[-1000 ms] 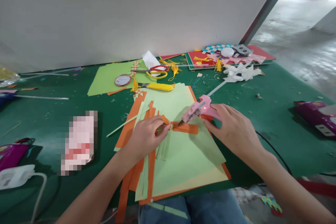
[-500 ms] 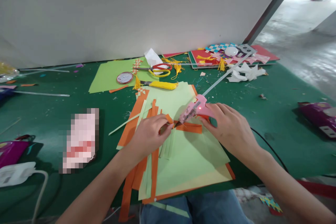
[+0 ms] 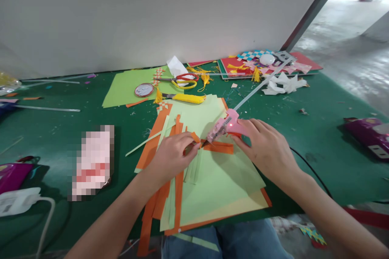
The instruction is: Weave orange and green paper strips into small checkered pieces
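My right hand (image 3: 264, 143) is wrapped round the handle of a pink glue gun (image 3: 223, 125), with a long clear glue stick (image 3: 258, 87) coming out of its back. The gun's dark nozzle points down and left, right by the fingertips of my left hand (image 3: 174, 153). Those fingers pinch an orange paper strip (image 3: 195, 136), partly hidden by the hand. Another orange strip piece (image 3: 220, 147) lies flat under the nozzle on pale green paper sheets (image 3: 221, 190). Pale green strips (image 3: 194, 172) hang down from near the pinch.
Orange strips (image 3: 178, 194) lie left of the sheets. Behind are a yellow cutter knife (image 3: 188, 98), scissors (image 3: 182, 81), a round tin (image 3: 144, 90) and yellow tassels (image 3: 206, 77). Crumpled white tissue (image 3: 285, 84) lies back right. A black cord (image 3: 313, 174) runs beside my right arm. Purple devices (image 3: 369, 135) sit at both sides.
Almost nothing differs. Both hands, the glue gun and the orange strip keep their places, and the view has shifted very slightly.
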{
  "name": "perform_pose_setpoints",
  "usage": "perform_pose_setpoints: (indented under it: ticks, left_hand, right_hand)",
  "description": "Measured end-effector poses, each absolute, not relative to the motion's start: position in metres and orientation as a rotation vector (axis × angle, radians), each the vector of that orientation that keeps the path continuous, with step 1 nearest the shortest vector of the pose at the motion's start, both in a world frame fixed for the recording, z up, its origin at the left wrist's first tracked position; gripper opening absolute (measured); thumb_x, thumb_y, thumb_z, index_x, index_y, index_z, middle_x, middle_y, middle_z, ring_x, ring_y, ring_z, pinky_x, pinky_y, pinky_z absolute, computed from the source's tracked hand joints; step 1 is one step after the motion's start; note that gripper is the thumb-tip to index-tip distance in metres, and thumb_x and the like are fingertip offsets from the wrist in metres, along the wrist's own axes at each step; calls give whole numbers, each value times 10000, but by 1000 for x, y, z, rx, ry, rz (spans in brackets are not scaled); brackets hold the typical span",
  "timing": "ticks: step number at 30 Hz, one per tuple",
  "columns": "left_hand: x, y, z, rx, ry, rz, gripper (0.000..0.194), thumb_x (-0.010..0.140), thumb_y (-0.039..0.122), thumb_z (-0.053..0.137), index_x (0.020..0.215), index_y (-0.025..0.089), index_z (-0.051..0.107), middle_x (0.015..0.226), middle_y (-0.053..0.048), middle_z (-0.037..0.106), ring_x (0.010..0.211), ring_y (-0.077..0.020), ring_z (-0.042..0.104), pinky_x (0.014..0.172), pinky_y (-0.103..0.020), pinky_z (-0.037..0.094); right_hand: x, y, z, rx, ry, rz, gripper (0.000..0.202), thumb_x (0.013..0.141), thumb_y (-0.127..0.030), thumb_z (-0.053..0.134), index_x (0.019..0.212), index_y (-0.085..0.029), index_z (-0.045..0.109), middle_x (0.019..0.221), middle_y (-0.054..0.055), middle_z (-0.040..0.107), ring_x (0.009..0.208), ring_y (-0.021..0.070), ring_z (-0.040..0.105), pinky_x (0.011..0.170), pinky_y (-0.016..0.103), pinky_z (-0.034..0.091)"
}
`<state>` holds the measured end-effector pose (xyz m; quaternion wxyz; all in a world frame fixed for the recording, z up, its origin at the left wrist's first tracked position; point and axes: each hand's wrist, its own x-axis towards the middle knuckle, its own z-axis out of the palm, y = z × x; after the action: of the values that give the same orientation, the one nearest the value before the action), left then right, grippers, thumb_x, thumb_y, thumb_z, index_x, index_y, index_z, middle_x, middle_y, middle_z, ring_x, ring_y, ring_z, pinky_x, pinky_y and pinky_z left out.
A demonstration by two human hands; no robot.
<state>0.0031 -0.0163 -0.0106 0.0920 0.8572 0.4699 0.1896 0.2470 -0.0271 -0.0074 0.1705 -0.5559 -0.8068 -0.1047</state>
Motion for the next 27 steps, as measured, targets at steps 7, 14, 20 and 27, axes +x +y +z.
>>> perform_pose_setpoints:
  ticks: [7,14,20,27]
  left_hand:
    - [3,-17,-12,2539,1391,577,272,908,291,507,685,171,609,685,-18,661,614,-144,593,542,-252,350]
    - [3,-16,-12,2531,1376,571,277,914,300,494,702,173,617,687,-22,648,625,-144,591,542,-250,354]
    - [2,-16,-12,2563,1378,579,282,909,301,501,671,175,586,648,-10,626,585,-135,574,525,-252,348]
    - [0,-17,-5,2410,1224,593,148,897,229,490,933,194,629,922,-32,709,765,-138,647,661,-239,469]
  right_hand:
    - [247,-27,-6,-1581,-2300,-315,219,875,-304,592,1009,-130,586,905,101,656,800,254,616,652,343,442]
    - [246,-28,-5,-1574,-2299,-351,209,887,-310,559,1012,-143,580,905,99,657,795,247,605,662,344,437]
    - [244,-30,-2,-1588,-2306,-396,239,874,-326,564,1025,-142,578,853,92,650,795,254,599,667,344,430]
    - [244,-32,-3,-1588,-2313,-427,245,866,-327,579,1015,-133,579,898,102,652,801,253,597,668,342,427]
